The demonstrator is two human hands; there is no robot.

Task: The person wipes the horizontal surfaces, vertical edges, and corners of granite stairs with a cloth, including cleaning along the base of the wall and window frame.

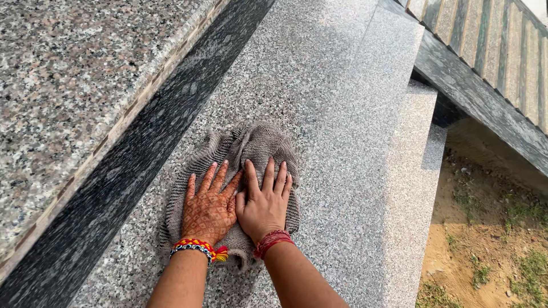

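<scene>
Beside a dark polished riser [114, 171] and a pink-flecked upper slab [63, 74], we press a grey woven cloth [251, 148] flat on a speckled granite step [337, 114]. We judge the wiping stroke to be midway; the next push calls for even pressure across the stone. Our left hand [208, 208], patterned with henna, lies palm-down, fingers spread; our right hand [264, 202] lies flat just beside it, thumbs touching. Both wrists wear bracelets. Bare earth [485, 228] lies at right.
</scene>
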